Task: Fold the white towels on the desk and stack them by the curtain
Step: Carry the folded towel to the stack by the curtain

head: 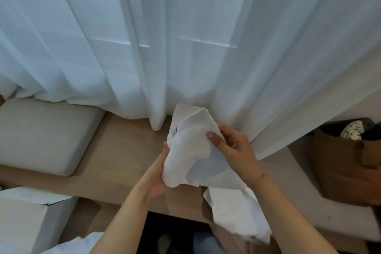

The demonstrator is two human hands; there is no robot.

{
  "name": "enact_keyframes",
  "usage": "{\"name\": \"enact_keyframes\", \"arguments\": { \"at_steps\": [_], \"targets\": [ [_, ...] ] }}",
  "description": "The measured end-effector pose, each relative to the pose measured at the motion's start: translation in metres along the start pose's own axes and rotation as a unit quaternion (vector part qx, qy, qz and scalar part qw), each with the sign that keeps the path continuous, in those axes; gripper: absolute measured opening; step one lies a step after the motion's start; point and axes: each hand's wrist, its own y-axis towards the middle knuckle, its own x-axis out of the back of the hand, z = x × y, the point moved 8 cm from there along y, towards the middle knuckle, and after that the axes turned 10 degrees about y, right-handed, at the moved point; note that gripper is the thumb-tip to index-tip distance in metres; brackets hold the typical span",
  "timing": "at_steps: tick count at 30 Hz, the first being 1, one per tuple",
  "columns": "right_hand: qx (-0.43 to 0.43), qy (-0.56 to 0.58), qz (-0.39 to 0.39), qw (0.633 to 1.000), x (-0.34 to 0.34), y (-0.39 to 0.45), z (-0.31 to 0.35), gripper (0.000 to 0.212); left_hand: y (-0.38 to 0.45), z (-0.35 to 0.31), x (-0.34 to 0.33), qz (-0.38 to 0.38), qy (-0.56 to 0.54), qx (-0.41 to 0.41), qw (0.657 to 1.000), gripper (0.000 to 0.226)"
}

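Observation:
A crumpled white towel (186, 154) is held above the wooden desk (121, 150), close to the white curtain (185, 37). My left hand (157, 173) grips its lower left side from underneath. My right hand (233, 146) pinches its right edge, thumb on top. Behind it, at the foot of the curtain, a flat folded white towel (185, 111) is partly hidden. Another loose white towel (237, 212) hangs over the desk's front edge below my right forearm.
A grey cushion (41, 134) lies on the desk at the left. A brown paper bag (342, 167) with things inside stands at the right. A white box (22, 218) sits at the lower left, with more white cloth (82, 245) at the bottom edge.

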Motion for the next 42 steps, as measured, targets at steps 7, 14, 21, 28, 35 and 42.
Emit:
{"name": "enact_keyframes", "arguments": {
  "at_steps": [7,14,21,28,35,42],
  "targets": [
    [-0.036,0.057,-0.07,0.995,0.03,0.02,-0.019,0.017,0.006,-0.043,0.012,-0.026,0.031,-0.083,0.996,0.041],
    [-0.131,0.138,-0.099,0.977,0.058,0.018,-0.058,0.028,-0.016,-0.086,0.001,-0.132,0.182,-0.196,0.955,0.033],
    [-0.258,0.241,-0.125,0.927,0.06,0.07,-0.127,0.03,0.053,-0.117,0.023,-0.131,0.213,-0.145,0.957,0.037],
    [-0.268,0.196,-0.19,0.924,0.089,0.192,-0.292,0.028,0.245,-0.1,0.104,-0.157,0.246,-0.088,0.952,0.024],
    [-0.268,0.188,-0.21,0.921,0.106,0.242,-0.398,0.026,0.349,-0.079,0.151,-0.169,0.274,-0.087,0.943,0.021],
    [-0.251,0.217,-0.246,0.911,0.121,0.26,-0.42,0.034,0.387,-0.093,0.14,-0.157,0.275,-0.106,0.942,0.017]
  ]
}}
